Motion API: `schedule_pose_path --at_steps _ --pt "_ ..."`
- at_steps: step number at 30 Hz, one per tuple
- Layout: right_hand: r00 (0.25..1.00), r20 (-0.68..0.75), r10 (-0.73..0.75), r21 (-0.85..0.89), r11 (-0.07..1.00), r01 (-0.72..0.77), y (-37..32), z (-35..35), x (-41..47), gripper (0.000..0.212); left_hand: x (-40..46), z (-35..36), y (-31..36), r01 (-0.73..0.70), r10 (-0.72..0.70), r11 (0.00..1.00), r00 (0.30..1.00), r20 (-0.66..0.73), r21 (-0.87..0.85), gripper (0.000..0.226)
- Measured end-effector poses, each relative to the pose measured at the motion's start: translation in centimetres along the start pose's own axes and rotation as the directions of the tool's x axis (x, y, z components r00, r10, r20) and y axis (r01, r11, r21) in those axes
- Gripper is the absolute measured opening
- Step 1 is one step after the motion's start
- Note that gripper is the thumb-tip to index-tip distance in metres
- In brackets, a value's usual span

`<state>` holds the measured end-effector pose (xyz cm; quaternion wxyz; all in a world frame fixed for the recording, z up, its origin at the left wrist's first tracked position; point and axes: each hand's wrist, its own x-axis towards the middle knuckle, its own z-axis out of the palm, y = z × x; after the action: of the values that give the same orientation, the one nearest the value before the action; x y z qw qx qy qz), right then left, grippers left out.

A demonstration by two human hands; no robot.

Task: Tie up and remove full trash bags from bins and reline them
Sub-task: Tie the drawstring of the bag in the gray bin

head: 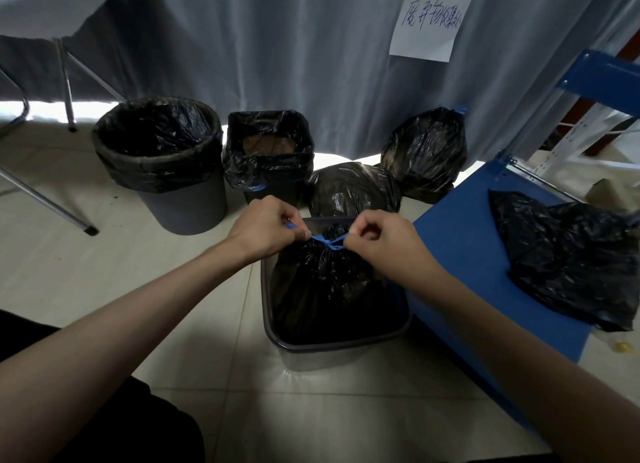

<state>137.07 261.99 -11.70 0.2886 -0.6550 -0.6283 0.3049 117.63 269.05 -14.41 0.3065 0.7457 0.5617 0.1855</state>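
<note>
Here, at frame centre, the left hand (268, 225) and right hand (377, 236) are pinching opposite ends of the blue drawstring (325, 240), stretching it sideways above the full trash bag (322, 286).

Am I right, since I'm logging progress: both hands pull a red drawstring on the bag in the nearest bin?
Not quite: the drawstring is blue, not red. The head view shows the left hand and right hand pinching it over the bag in the nearest bin.
</note>
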Motion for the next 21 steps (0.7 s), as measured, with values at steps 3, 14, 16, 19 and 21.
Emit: schedule_pose_path --at_steps 3,14,16,19,21 --pt "0.998 -0.007 0.067 0.375 0.925 -0.06 -0.2 0.8 0.2 0.01 -0.4 -0.1 0.9 -0.068 0.069 0.996 0.998 -0.013 0.052 0.004" --pt "0.991 0.039 0.125 0.588 0.799 -0.124 0.1 2.3 1.3 0.014 -0.6 -3.6 1.5 -0.136 0.132 0.99 0.986 0.105 0.031 0.016" --pt "0.991 0.044 0.124 0.538 0.833 -0.128 0.3 2.4 1.3 0.01 -0.5 -3.9 1.7 -0.158 0.167 0.984 0.979 0.118 -0.085 0.019" --pt "0.991 0.077 0.11 0.475 0.87 -0.134 0.3 2.2 1.4 0.011 -0.5 -3.7 2.1 -0.136 0.176 0.954 0.976 0.128 -0.268 0.021" --pt "0.99 0.112 0.088 0.461 0.878 -0.131 0.1 2.1 1.5 0.017 -0.6 -3.3 2.6 -0.118 0.167 0.927 0.98 0.11 -0.355 0.02"
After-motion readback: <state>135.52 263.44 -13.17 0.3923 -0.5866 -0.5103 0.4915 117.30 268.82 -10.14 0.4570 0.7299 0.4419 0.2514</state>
